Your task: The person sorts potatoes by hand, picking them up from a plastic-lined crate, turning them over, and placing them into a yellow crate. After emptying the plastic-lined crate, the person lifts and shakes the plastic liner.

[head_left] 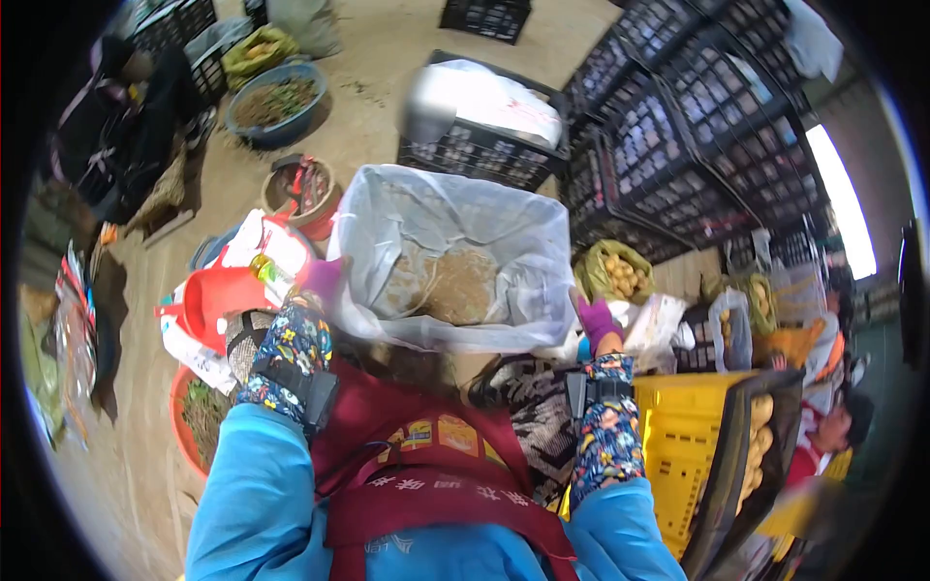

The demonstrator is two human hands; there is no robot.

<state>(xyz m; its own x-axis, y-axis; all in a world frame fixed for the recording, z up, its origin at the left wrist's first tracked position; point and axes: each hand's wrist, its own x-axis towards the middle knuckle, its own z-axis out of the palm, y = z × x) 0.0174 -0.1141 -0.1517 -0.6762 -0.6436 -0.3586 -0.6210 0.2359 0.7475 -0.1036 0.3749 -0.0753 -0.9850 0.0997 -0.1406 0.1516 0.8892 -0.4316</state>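
Note:
In front of my body is a box lined with a translucent plastic bag, its liner folded over the rim. Brown, dirt-like patches show at its bottom, and the box's own walls are mostly hidden by the plastic. My left hand, in a purple glove, grips the left side, its fingers partly hidden. On the right side, my right hand, also gloved in purple, holds the edge of the box. A red plastic scoop-like container and a small bottle are near my left hand.
Black crates are stacked at the right; another black crate stands ahead. A yellow crate and a green sack of potato-like produce are right. Left are a blue tub, a bucket and a seated person.

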